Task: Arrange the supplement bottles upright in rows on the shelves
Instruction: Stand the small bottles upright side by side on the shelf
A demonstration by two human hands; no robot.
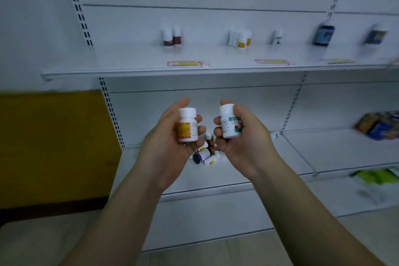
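Left hand [168,142] grips a small white plastic bottle with orange label [187,125]. Right hand [246,136] grips a white plastic bottle with green-and-red label [230,122]. Both are probably light, rigid and smooth; hold them mid-barrel. Toppled small bottles [205,154] lie at 6 o'clock. The white metal upper shelf [129,72] at 12 o'clock may obstruct.
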